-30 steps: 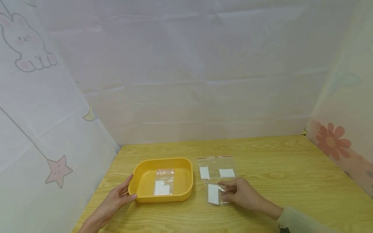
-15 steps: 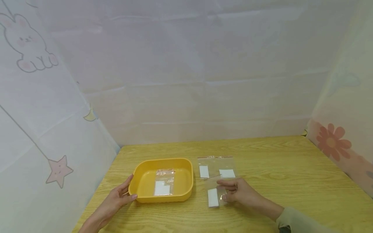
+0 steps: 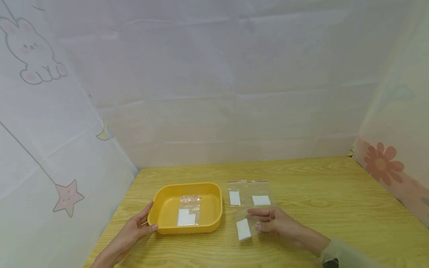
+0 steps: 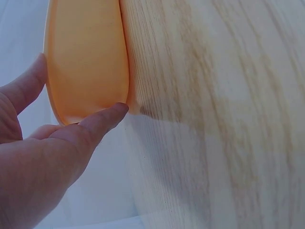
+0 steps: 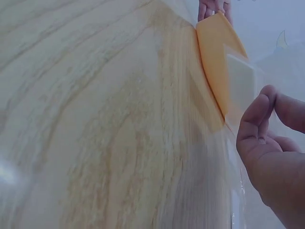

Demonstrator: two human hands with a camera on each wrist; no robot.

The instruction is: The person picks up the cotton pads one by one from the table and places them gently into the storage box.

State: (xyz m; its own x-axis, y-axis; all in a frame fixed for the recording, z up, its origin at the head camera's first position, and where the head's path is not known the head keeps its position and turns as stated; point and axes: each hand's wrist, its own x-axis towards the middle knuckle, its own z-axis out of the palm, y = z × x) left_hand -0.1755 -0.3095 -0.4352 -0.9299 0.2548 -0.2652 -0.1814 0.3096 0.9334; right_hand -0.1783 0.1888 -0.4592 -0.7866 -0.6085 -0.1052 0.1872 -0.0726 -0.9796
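Note:
My left hand (image 3: 134,227) holds the left end of a yellow plastic tray (image 3: 187,229), thumb at its near corner and fingers along its outer side. The left wrist view shows thumb and fingers spanning the end of the tray (image 4: 88,62). Inside the tray lies a small clear zip bag (image 3: 189,203) with white pieces in it. Between thumb and fingertips, my right hand (image 3: 278,222) pinches the edge of another clear zip bag (image 3: 244,229) holding a white rectangular piece. In the right wrist view this bag (image 5: 242,83) hangs tilted, overlapping the tray.
Behind the right hand, clear zip bags (image 3: 248,190) with white pieces lie flat on the wood-grain table (image 3: 321,186). A pale cloth (image 3: 214,93) rises along the table's back, with printed cloth at both sides.
The right hand has lifted its zip bag and tilted it, so the white piece inside has shifted down and leans. The left hand and tray have stayed put.

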